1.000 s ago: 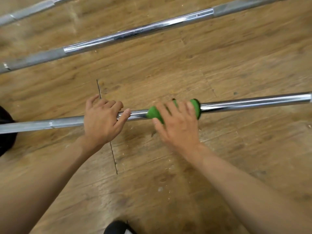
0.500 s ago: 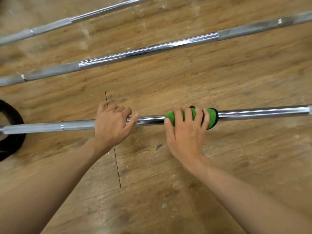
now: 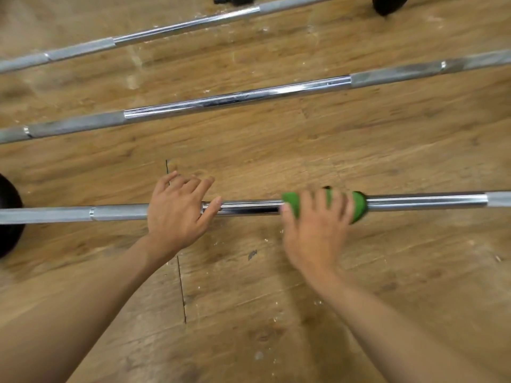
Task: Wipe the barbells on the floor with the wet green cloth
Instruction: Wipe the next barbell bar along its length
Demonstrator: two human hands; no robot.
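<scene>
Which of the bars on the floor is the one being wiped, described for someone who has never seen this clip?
Three chrome bars lie roughly parallel across the wooden floor. It is the nearest barbell, closest to the person. Unlike the middle bar and far bar, it has the left hand resting on it and the right hand clamping a green cloth around it.

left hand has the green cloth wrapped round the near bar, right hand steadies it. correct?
Hands are swapped. In the head view the right hand has the green cloth wrapped round the near bar; the left hand steadies it.
</scene>
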